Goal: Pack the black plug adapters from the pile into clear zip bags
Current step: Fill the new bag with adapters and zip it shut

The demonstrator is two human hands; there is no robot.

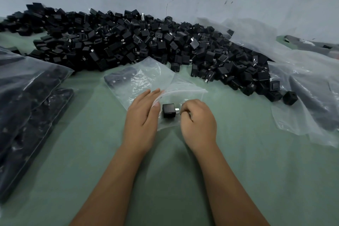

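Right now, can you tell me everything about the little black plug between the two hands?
The black plug adapter is a small boxy cube of matte plastic, with a metal prong poking out of its right side. It lies on its side at the near end of a clear zip bag on the green table. The left hand rests flat beside it on the bag; the right hand's fingers curl at the prong side.
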